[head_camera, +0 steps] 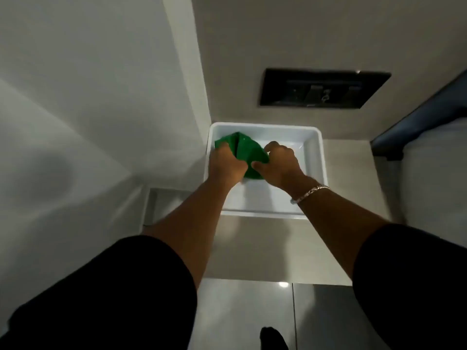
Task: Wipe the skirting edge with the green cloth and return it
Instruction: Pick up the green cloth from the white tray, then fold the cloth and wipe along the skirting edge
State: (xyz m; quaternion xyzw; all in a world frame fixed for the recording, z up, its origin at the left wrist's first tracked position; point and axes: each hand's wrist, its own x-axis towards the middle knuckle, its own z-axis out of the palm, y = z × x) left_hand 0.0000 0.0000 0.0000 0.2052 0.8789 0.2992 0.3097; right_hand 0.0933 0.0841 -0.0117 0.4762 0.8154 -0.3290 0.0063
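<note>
Both hands, left hand point(225, 165) and right hand point(279, 164), grasp the green cloth point(249, 150) inside the white tub point(317, 157); pickup or return stage unclear.

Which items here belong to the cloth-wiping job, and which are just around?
Job: green cloth, gripped by left hand and right hand; white tub under it.
Around: black wall plate, bracelet.

A white wall point(88, 84) stands on the left and meets a beige wall point(303, 34) at a corner. A black flush plate point(324, 88) is set into the beige wall. Glossy grey floor tiles point(252, 311) reflect a light spot point(283, 284).
</note>
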